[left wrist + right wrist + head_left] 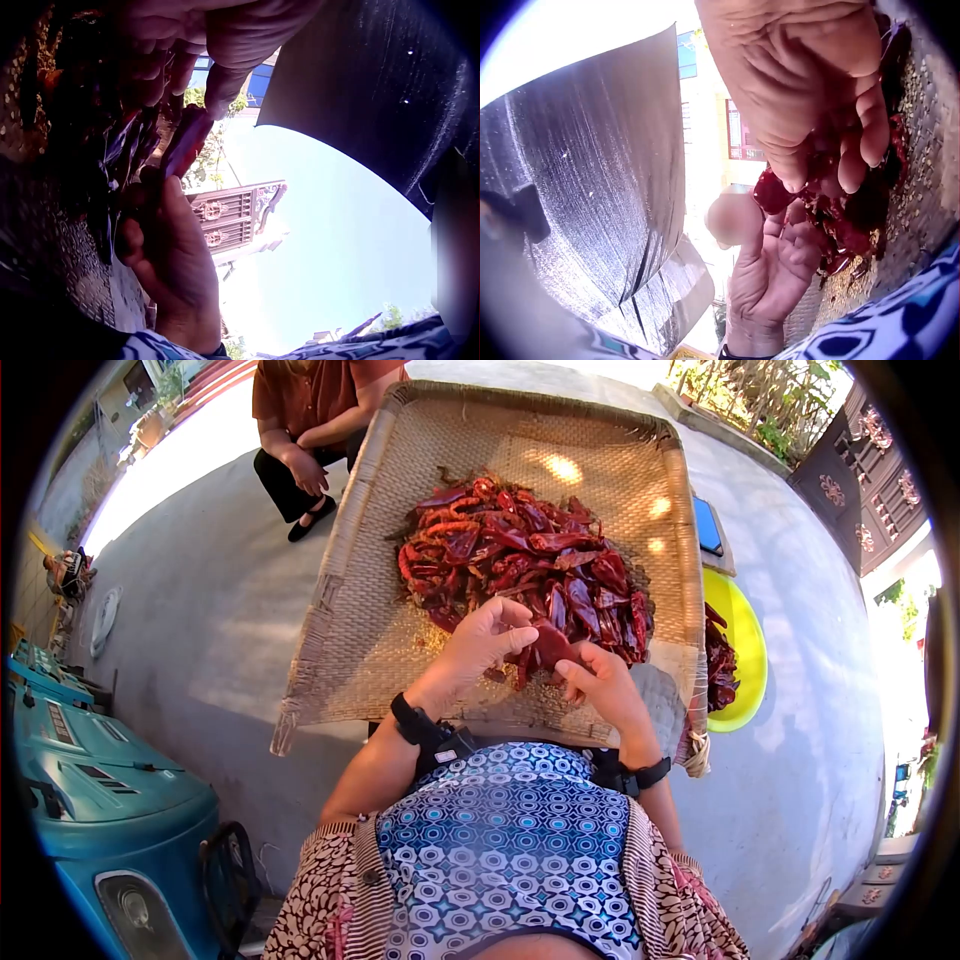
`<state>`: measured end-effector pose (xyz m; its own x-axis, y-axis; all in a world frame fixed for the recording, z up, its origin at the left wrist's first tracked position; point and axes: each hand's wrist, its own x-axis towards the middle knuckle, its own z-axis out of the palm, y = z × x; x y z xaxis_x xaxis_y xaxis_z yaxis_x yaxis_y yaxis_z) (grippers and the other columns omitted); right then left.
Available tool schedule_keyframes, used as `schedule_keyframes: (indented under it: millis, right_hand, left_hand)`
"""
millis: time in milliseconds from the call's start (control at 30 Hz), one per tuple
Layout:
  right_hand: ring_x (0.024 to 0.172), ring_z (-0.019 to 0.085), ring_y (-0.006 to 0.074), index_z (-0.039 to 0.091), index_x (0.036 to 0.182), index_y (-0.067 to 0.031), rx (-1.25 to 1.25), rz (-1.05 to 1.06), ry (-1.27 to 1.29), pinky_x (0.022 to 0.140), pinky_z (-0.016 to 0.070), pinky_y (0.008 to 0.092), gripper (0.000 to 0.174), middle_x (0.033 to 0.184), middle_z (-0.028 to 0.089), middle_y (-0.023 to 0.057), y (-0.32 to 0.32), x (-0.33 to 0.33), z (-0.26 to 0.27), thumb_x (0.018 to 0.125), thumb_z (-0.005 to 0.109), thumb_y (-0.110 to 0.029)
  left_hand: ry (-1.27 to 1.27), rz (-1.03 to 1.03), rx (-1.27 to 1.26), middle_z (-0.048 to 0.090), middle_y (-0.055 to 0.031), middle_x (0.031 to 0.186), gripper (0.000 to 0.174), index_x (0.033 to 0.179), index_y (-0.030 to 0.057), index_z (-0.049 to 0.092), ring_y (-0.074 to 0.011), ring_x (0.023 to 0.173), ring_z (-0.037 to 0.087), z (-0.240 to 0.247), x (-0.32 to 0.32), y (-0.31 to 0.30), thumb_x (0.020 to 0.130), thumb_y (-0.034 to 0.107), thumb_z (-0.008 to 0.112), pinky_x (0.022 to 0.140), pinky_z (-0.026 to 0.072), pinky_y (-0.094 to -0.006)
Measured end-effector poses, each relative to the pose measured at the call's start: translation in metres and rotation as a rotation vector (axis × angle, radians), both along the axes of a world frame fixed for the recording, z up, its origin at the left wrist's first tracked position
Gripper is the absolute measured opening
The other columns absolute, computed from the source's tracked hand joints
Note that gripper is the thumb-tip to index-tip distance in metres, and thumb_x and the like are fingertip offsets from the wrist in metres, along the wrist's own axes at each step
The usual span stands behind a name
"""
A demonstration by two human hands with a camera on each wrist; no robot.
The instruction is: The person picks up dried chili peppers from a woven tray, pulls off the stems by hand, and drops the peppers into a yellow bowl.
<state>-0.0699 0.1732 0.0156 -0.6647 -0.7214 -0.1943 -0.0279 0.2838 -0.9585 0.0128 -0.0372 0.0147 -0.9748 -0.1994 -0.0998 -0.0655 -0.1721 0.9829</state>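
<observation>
A dark red dried chili pepper point(552, 644) is stretched between my two hands above the near side of a chili pile. My left hand point(478, 644) pinches one end of it with thumb and fingers. At its other end my right hand point(608, 688) grips it, the thumb pressed on its skin. The left wrist view shows the pepper point(189, 141) spanning both thumbs. In the right wrist view, its glossy flat side point(772, 193) sits under the right thumb. Many wrinkled red chilies point(500, 545) lie heaped just beyond my hands.
A large woven bamboo tray point(345, 600) with raised rims carries the pile and scattered pale seeds. At its right stand a yellow basin point(745, 670) with more chilies and a blue-screened device point(707, 527). Another person point(315, 410) sits past the tray's far left; a teal vehicle point(120, 760) stands left.
</observation>
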Motion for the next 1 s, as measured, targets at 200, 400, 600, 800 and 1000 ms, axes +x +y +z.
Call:
schedule_keyframes:
  millis: [200, 400, 600, 800, 1000]
  right_hand:
    - [0.065, 0.056, 0.0079, 0.063, 0.11, -0.0069, -0.447, -0.567, -0.204, 0.059, 0.0473, 0.0228, 0.024, 0.088, 0.066, 0.0, 0.046, -0.039, -0.011, 0.097, 0.058, -0.027]
    - [0.074, 0.059, 0.0099, 0.058, 0.119, -0.0086, -0.838, -0.621, -0.473, 0.066, 0.0495, 0.0255, 0.032, 0.094, 0.066, 0.0018, 0.067, -0.053, -0.003, 0.098, 0.057, -0.032]
    - [0.076, 0.061, 0.0097, 0.061, 0.112, -0.0022, -0.122, -0.122, 0.094, 0.067, 0.0489, 0.0235, 0.026, 0.093, 0.065, 0.0041, 0.015, -0.014, -0.012, 0.092, 0.065, -0.019]
    - [0.072, 0.063, 0.0223, 0.064, 0.099, -0.0093, 0.287, -0.023, 0.681, 0.063, 0.0475, 0.0338, 0.025, 0.081, 0.062, 0.0061, -0.011, 0.001, -0.002, 0.081, 0.073, -0.023]
    - [0.062, 0.057, 0.0134, 0.065, 0.091, -0.0061, 0.147, -0.054, 0.467, 0.057, 0.0438, 0.0286, 0.016, 0.072, 0.062, 0.0046, -0.01, 0.001, -0.009, 0.082, 0.072, -0.016]
  left_hand:
    - [-0.106, -0.078, -0.685, 0.059, -0.0019, 0.087, 0.035, 0.108, 0.0059, 0.058, -0.0108, 0.077, 0.056, -0.002, 0.0, -0.008, 0.083, 0.025, 0.075, 0.064, 0.0456, -0.0266]
    - [-0.009, 0.006, -1.05, 0.061, -0.0096, 0.084, 0.023, 0.089, 0.0066, 0.059, -0.0279, 0.077, 0.062, -0.011, 0.007, 0.003, 0.077, 0.023, 0.071, 0.067, 0.0483, -0.0391]
    - [-0.112, 0.169, -1.115, 0.06, -0.0105, 0.085, 0.016, 0.09, 0.0061, 0.059, -0.0287, 0.081, 0.063, 0.007, 0.01, -0.015, 0.079, 0.016, 0.067, 0.069, 0.0483, -0.0391]
    - [-0.134, 0.195, -1.094, 0.057, -0.012, 0.093, 0.02, 0.097, 0.0072, 0.062, -0.0304, 0.087, 0.062, 0.01, 0.016, -0.027, 0.083, 0.021, 0.068, 0.073, 0.0484, -0.0395]
    - [-0.065, -0.131, -1.046, 0.059, -0.0135, 0.091, 0.026, 0.102, 0.0063, 0.064, -0.0308, 0.092, 0.059, -0.015, 0.015, -0.02, 0.084, 0.025, 0.067, 0.079, 0.047, -0.0402]
